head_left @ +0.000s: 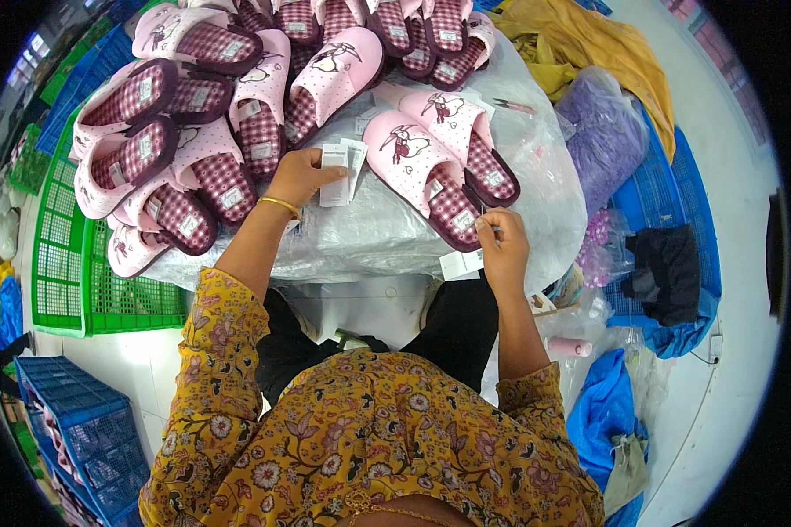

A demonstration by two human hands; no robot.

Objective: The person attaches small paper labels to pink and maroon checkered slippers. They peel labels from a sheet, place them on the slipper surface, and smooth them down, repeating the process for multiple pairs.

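The left hand (301, 176) pinches a small stack of white paper tags (341, 163) near the middle of the plastic-covered table (369, 237). The right hand (501, 241) grips the heel of a pink checked fabric slipper (422, 171) at the table's near edge, fingers closed on it. More pink slippers (193, 114) pile toward the far left corner.

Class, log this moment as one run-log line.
left hand: holds white tags | right hand: fingertips at pink slipper heel | surface: plastic sheet
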